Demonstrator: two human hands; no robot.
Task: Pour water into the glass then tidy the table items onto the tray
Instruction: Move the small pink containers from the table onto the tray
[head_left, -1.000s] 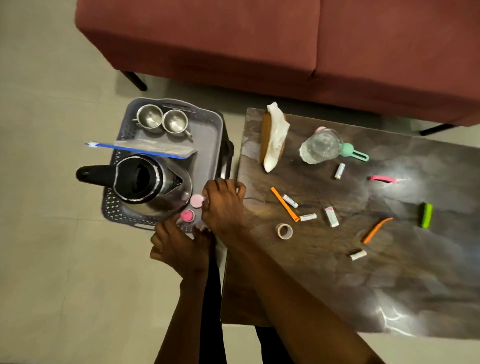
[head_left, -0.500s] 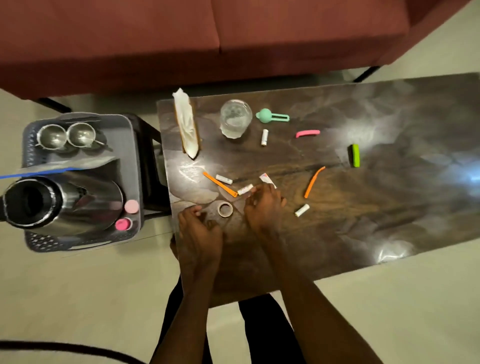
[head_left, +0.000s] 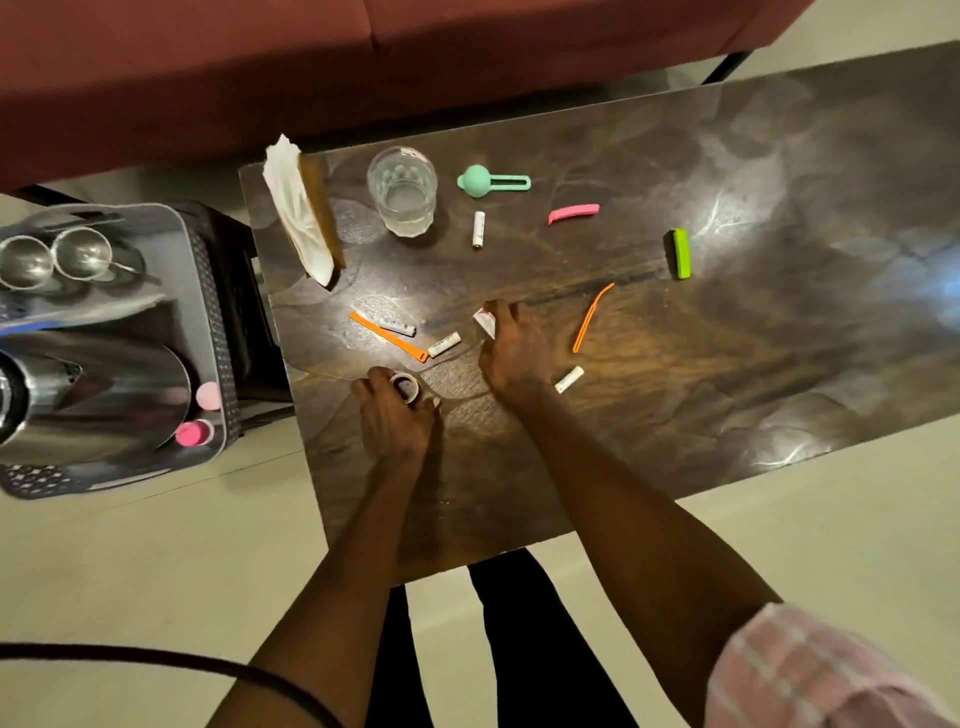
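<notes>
On the dark table (head_left: 727, 374) my left hand (head_left: 395, 415) closes its fingers around a small tape roll (head_left: 404, 387) near the front left. My right hand (head_left: 511, 348) grips a small white tube (head_left: 483, 322) with its fingertips. A clear glass (head_left: 402, 189) with water stands at the back. The grey tray (head_left: 208, 291) sits on a stand to the left, holding a steel kettle (head_left: 93, 395), two steel cups (head_left: 52, 257) and two pink caps (head_left: 200, 415).
Loose on the table lie an orange strip (head_left: 387, 336), several small white tubes (head_left: 444, 344), an orange clip (head_left: 589, 318), a pink clip (head_left: 573, 213), a green clip (head_left: 679, 253), a teal scoop (head_left: 491, 182) and a napkin holder (head_left: 306, 210). A red sofa (head_left: 311, 62) stands behind.
Both hands left the tray and came over the table. The left hand has closed on the tape roll and the right hand has taken hold of a white tube. The view shifted right.
</notes>
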